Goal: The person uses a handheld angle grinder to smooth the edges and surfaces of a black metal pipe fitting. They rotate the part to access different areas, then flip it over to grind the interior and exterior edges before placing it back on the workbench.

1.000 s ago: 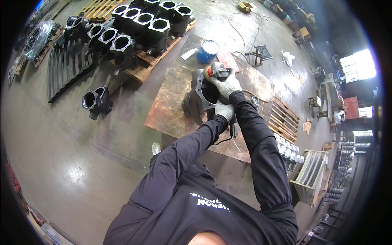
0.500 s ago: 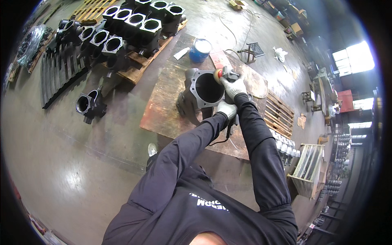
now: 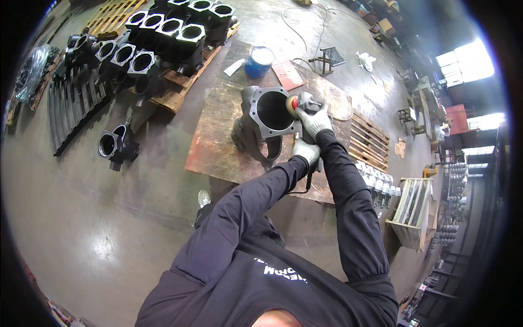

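Note:
Both of my gloved hands are closed on an angle grinder [image 3: 309, 101]. My right hand [image 3: 316, 123] wraps round its head end, and my left hand [image 3: 306, 152] grips the body nearer to me. The grinder's round red-and-tan disc [image 3: 292, 104] is at the right edge of a dark metal casting [image 3: 249, 136]; I cannot tell whether it touches. The casting stands on a worn wooden board, its wide round bore facing up inside a bright machined flange. A dark cord [image 3: 310, 181] hangs from the grinder below my left hand.
Behind the casting are a blue can [image 3: 259, 62], a white tube [image 3: 234, 67] and a red sheet [image 3: 287, 75]. Similar castings [image 3: 143, 62] crowd a pallet at far left; one more [image 3: 118, 144] sits on the floor. A slatted pallet [image 3: 369, 140] lies at right.
The grinder and both hands have shifted along the casting's rim, to the right and slightly toward me. The whole view has also moved a little. Both hands keep their grip.

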A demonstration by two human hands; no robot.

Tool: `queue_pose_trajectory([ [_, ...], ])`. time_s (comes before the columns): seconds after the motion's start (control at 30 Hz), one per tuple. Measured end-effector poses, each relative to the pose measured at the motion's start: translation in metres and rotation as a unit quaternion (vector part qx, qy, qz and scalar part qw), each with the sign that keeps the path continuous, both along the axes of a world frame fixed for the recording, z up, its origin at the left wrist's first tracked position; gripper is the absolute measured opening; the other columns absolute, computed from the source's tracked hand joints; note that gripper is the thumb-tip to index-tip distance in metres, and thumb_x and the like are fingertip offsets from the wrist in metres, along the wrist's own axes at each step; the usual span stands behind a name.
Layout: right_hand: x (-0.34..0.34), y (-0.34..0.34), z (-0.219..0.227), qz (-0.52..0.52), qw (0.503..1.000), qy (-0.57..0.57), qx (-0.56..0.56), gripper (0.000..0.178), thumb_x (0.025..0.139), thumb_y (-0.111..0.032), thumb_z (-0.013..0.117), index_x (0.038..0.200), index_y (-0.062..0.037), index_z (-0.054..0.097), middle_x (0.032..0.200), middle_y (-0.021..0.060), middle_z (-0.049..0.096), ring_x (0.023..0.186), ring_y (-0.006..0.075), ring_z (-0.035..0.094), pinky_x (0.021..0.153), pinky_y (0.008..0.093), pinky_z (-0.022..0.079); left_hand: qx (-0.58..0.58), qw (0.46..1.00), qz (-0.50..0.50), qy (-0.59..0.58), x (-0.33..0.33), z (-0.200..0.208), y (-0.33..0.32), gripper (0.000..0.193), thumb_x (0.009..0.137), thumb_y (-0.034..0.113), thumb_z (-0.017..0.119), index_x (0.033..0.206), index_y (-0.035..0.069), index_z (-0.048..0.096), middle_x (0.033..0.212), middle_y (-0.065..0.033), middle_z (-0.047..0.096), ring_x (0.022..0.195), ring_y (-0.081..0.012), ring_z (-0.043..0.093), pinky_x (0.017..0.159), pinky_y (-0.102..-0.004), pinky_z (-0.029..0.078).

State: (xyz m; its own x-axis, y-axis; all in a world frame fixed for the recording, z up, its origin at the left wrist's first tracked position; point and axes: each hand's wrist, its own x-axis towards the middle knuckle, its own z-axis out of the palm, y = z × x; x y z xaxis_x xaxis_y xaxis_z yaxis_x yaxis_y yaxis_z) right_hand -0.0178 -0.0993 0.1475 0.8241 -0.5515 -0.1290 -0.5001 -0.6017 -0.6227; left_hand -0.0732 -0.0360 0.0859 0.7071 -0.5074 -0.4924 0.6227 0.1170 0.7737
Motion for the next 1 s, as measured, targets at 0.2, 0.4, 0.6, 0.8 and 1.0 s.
queue_pose_trajectory([
  [0.2,0.006,0.018,-0.003,0.019,0.999,0.045,-0.022,0.098,0.075,-0.052,0.079,0.14,0.0042,0.031,0.122,0.0303,0.063,0.116,0.0399,0.064,0.098,0.0409,0.05,0.025,0.999,0.015,-0.018,0.001,0.012,0.03,0.037,0.085,0.01,0.065,0.117,-0.007,0.058,0.11,-0.0193,0.071,0.1,-0.0296,0.071,0.085,-0.0382,0.055],
  [0.4,-0.026,0.018,-0.004,-0.047,0.997,-0.047,0.033,0.094,0.076,-0.039,0.083,0.137,0.0091,0.031,0.124,0.0265,0.063,0.115,0.0327,0.064,0.099,0.0374,0.049,0.066,0.997,-0.044,0.001,-0.023,-0.004,0.019,0.033,0.08,0.01,0.065,0.108,-0.006,0.063,0.102,-0.0188,0.073,0.09,-0.0308,0.073,0.079,-0.0398,0.056],
  [0.6,-0.071,0.026,-0.001,-0.021,1.0,0.009,0.022,0.115,0.074,-0.042,0.085,0.15,0.0104,0.017,0.139,0.0271,0.051,0.13,0.0348,0.052,0.109,0.0372,0.041,0.057,0.997,-0.038,-0.046,-0.072,-0.02,0.02,0.055,0.077,0.013,0.071,0.124,-0.008,0.051,0.119,-0.0226,0.068,0.113,-0.0306,0.066,0.098,-0.0377,0.05],
  [0.8,-0.021,0.005,-0.005,-0.023,0.999,0.027,0.006,0.109,0.072,-0.046,0.084,0.143,0.0118,0.024,0.133,0.0288,0.056,0.122,0.0357,0.06,0.104,0.0367,0.046,-0.041,0.989,-0.074,0.121,-0.015,0.009,0.025,0.049,0.079,0.015,0.072,0.116,-0.011,0.053,0.106,-0.022,0.071,0.096,-0.0316,0.071,0.084,-0.039,0.055],
  [1.0,-0.032,-0.019,-0.013,0.081,0.996,0.03,-0.014,0.109,0.073,-0.052,0.081,0.142,0.0109,0.026,0.128,0.031,0.059,0.121,0.0394,0.061,0.102,0.0393,0.047,0.044,0.998,0.05,-0.012,-0.042,0.025,0.001,0.051,0.082,0.02,0.073,0.124,-0.002,0.054,0.115,-0.019,0.069,0.107,-0.0291,0.068,0.089,-0.0374,0.053],
])
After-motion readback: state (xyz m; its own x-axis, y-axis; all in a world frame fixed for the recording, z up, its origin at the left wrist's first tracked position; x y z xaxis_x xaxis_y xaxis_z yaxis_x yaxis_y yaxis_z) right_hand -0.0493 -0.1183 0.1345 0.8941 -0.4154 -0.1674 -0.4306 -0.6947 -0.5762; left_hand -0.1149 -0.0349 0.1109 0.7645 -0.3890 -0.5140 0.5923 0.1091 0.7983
